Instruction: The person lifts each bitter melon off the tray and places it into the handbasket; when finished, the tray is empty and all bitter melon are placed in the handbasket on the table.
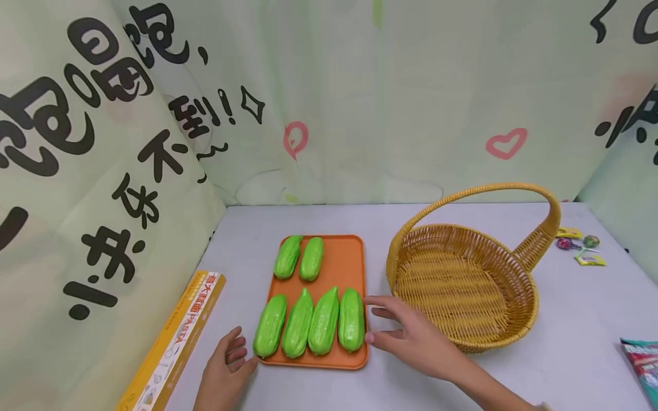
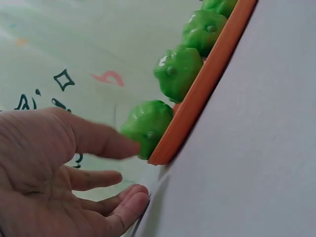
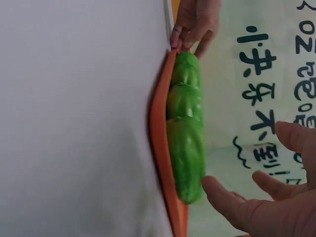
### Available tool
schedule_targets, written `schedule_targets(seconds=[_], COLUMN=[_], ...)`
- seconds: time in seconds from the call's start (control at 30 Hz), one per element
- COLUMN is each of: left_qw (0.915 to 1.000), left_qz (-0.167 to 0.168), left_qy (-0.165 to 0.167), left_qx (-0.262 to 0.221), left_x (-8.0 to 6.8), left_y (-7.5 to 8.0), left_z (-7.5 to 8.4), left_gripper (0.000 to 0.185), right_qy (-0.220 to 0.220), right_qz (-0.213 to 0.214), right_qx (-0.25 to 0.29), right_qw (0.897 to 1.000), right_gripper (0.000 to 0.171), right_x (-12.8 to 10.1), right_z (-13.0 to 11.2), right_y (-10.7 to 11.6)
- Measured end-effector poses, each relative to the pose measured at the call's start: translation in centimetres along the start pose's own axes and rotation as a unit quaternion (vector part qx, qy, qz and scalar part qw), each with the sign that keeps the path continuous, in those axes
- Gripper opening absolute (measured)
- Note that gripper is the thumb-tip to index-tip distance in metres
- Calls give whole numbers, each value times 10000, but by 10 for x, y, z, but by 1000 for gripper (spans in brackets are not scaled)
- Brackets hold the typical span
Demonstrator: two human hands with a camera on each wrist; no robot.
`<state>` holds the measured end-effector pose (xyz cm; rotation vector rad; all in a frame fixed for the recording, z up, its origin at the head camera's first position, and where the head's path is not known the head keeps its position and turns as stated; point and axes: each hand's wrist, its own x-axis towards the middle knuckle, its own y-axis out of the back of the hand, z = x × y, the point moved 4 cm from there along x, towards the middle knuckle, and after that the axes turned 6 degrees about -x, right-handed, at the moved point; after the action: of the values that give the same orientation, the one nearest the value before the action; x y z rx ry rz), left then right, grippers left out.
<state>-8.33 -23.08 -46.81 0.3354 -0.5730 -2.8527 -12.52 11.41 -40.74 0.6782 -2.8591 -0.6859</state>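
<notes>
An orange tray (image 1: 346, 260) on the grey table holds several glossy green gourd-shaped pieces: two in a back row (image 1: 300, 257) and more side by side in front (image 1: 311, 321). My left hand (image 1: 233, 357) lies relaxed at the tray's front left corner. In the left wrist view its thumb (image 2: 106, 140) reaches to the leftmost green piece (image 2: 148, 126). My right hand (image 1: 393, 328) is spread at the tray's right edge, its fingertips beside the rightmost green piece (image 1: 352, 319). The right wrist view shows those fingers (image 3: 222, 190) just off that piece's end (image 3: 187, 153). Neither hand holds anything.
A wicker basket (image 1: 519, 319) with a tall handle stands right of the tray. A long yellow pasta box (image 1: 175, 342) lies along the left side. Wrapped sweets (image 1: 578, 248) sit at the far right and a printed packet (image 1: 642, 365) at the right edge. A printed curtain encloses the table.
</notes>
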Motion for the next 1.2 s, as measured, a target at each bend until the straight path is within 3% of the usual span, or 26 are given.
schedule_targets(seconds=[0.23, 0.43, 0.57, 0.73, 1.2], left_qw=[9999, 9999, 9996, 9995, 9994], left_qz=[106, 8, -126, -134, -144], left_qy=[68, -21, -120, -94, -186], left_qx=[-26, 143, 242, 260, 269], left_x=[7, 8, 9, 9, 9], left_y=[-5, -6, -7, -8, -8], left_z=[-5, -3, -1, -1, -1], left_gripper=[56, 48, 47, 47, 46], right_qy=[-268, -302, -245, 68, 454], right_qz=[448, 672, 805, 794, 404], right_qx=[-339, -535, -1049, -1510, -2042], right_qw=[9981, 9958, 9909, 9853, 9770], right_gripper=[57, 57, 59, 58, 53], right_x=[29, 40, 44, 47, 53], right_z=[21, 30, 33, 32, 23], right_y=[-25, -31, -31, -32, -35])
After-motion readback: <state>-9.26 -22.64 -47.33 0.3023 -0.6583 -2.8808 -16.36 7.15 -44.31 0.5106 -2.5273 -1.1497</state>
